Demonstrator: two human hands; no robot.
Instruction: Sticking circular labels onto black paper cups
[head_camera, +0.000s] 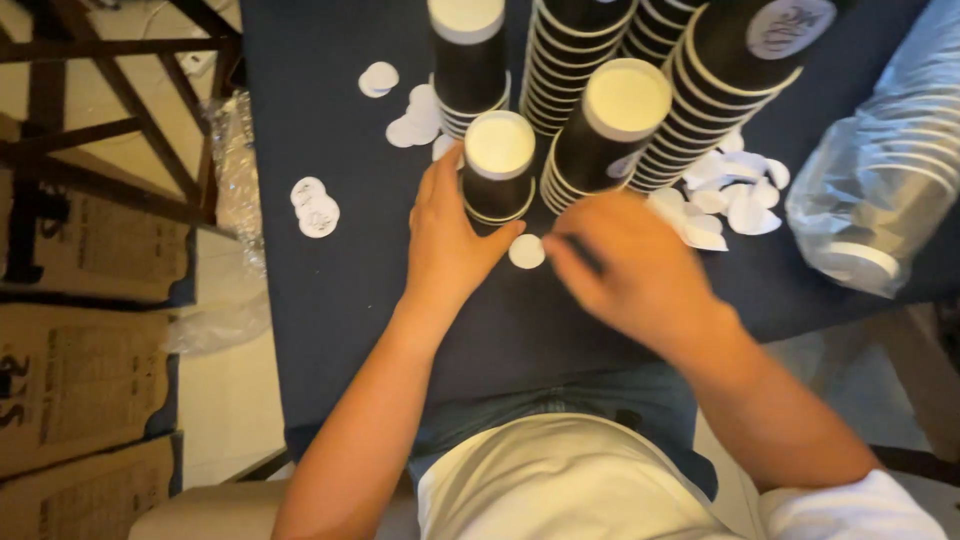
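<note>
My left hand (447, 235) wraps around the base of a short stack of upside-down black paper cups (498, 168) with a pale bottom on top. A small white round sticker (526, 251) lies on the dark table just right of my left thumb. My right hand (635, 265) hovers blurred beside that sticker, fingers pointing left toward it, holding nothing that I can make out. Behind my right hand leans a taller stack of black cups (608, 128).
More stacks of black cups (570, 50) stand at the back of the dark table (340, 300). Loose white round stickers (316, 207) lie left and at the right (735, 195). A plastic sleeve of cups (880, 180) lies right. Cardboard boxes (80, 370) sit on the floor left.
</note>
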